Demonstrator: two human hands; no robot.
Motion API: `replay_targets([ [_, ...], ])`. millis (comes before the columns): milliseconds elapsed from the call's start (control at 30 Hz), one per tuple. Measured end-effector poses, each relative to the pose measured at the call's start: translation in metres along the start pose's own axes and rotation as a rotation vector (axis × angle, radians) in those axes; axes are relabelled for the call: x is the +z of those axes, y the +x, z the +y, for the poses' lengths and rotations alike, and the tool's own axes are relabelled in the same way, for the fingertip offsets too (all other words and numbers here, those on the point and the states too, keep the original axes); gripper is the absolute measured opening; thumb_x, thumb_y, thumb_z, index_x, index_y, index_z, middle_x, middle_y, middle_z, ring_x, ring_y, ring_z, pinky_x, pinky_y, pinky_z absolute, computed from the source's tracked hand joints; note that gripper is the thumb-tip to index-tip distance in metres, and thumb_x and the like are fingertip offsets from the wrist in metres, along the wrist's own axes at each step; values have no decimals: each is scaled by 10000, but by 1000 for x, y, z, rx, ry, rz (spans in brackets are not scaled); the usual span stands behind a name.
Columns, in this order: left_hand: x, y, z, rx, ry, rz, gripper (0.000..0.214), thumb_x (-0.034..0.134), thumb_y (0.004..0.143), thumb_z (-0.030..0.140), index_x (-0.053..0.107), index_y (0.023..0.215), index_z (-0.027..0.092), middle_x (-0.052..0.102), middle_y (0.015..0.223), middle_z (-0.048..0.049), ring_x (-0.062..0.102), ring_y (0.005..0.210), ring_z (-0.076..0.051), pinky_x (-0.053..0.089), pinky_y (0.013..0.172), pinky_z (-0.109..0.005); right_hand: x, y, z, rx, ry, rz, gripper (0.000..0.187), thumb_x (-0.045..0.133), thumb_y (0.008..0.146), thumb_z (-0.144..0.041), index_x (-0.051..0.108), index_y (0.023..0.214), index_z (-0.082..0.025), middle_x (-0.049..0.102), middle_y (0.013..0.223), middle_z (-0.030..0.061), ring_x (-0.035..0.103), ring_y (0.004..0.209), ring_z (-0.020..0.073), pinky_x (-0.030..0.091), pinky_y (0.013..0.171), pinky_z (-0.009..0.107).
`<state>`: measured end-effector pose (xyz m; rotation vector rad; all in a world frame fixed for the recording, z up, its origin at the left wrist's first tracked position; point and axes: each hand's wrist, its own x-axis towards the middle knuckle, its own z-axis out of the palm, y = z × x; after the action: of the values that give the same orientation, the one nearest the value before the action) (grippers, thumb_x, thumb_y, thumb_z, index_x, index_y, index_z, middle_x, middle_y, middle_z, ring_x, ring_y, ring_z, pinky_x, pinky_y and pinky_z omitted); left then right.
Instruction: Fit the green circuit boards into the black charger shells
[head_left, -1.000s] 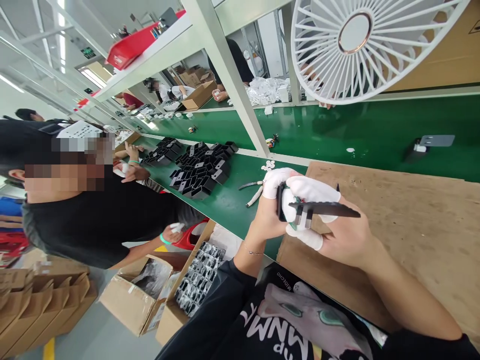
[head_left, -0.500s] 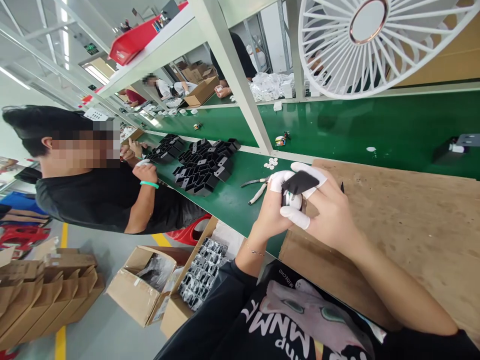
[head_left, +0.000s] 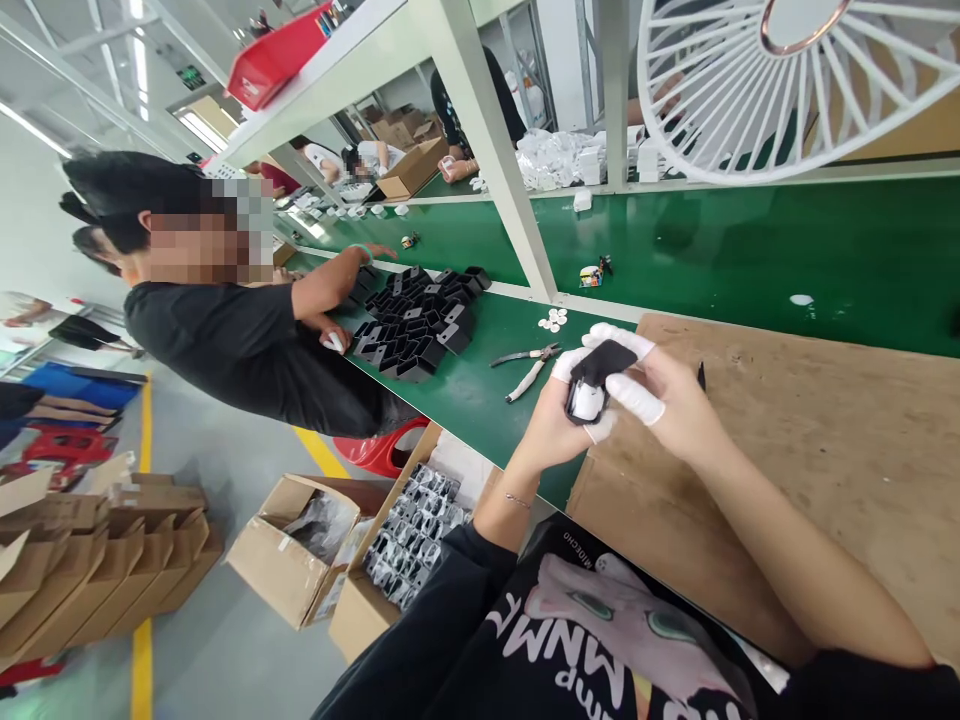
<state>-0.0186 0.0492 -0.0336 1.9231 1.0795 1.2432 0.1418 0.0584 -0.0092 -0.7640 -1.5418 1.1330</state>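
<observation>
My left hand [head_left: 551, 420] is closed around a small black housing [head_left: 573, 412] with a white part [head_left: 589, 400] seated in its opening. My right hand [head_left: 671, 395] pinches a flat black cover [head_left: 611, 357] with rounded corners, tilted over the top end of the housing. Whether cover and housing are joined is hidden by the fingers. White finger cots sleeve the fingertips of both hands. Left of my hands, pliers [head_left: 534, 372] with pale wrapped handles lie on the green bench, below a cluster of small white discs [head_left: 553, 320].
Many black housings [head_left: 420, 325] are heaped at the left beside a seated co-worker [head_left: 225, 320]. A cardboard sheet [head_left: 780, 450] covers the bench at right. Small circuit assemblies [head_left: 592, 273] sit on the green belt. A white fan [head_left: 750, 90] hangs above; a carton of wrapped pieces [head_left: 416, 530] stands below.
My right thumb has lifted from the housing's lower edge towards the cover, and the white part shows more. The co-worker's arm has stretched out to the belt. The view has shifted slightly.
</observation>
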Motion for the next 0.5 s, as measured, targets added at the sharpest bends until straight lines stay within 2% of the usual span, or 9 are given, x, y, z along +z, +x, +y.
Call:
replay_targets([
  [100,-3,-3,-2,44,49,-39,583,690,741,257,472,1279,204,581,1187,-82,585,1074,-232,494,948,-383,-1,4,-1,61,71,87,258,662,839,-462,710,971,-247,730,1026,26,679,962,217,544,917,402],
  [233,-3,-10,-6,25,65,-109,566,675,746,245,484,1277,207,585,1173,-80,589,1059,-230,502,946,-388,-1,9,7,185,63,171,280,741,728,-488,653,711,-223,684,770,4,646,777,200,549,796,385],
  [367,0,-16,-13,-65,46,-103,643,678,758,276,425,1344,203,592,1195,-92,599,1065,-238,506,960,-415,2,11,18,354,258,159,309,743,686,-503,614,684,-222,652,742,-2,625,750,185,545,786,377],
  [433,3,-19,-20,-122,2,-109,672,684,771,313,388,1363,198,600,1188,-97,609,1065,-239,516,955,-420,4,11,21,354,273,162,275,740,684,-469,627,725,-221,663,772,2,629,780,187,537,802,374],
  [500,5,-22,-30,-175,-69,-110,684,679,793,376,356,1368,194,590,1211,-111,611,1093,-243,519,967,-426,5,11,23,296,198,169,230,718,708,-423,646,787,-219,675,812,10,632,816,195,528,812,374],
])
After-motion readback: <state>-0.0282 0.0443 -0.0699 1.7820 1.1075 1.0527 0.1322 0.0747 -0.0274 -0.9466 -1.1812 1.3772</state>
